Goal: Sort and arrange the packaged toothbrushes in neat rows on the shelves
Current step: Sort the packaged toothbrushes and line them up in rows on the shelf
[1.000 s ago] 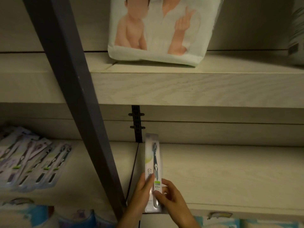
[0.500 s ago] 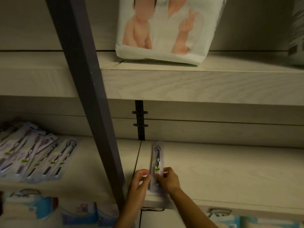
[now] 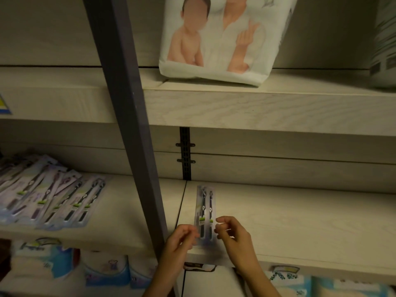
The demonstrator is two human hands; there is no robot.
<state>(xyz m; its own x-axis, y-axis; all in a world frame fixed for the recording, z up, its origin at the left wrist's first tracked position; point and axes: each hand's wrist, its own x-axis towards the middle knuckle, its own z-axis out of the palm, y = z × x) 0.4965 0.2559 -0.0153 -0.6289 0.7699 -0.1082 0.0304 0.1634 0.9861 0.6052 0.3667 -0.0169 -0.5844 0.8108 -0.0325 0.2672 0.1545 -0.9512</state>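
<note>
Head view: toothbrush pack (image 3: 204,211) lies btwn left hand (image 3: 180,239) & right hand (image 3: 232,234), both curled, grip unclear.

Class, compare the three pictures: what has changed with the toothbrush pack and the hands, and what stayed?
The toothbrush pack now lies flat on the right shelf. The left hand and right hand have slid off its face to its edges; grip unclear. The packs at left stayed.
</note>
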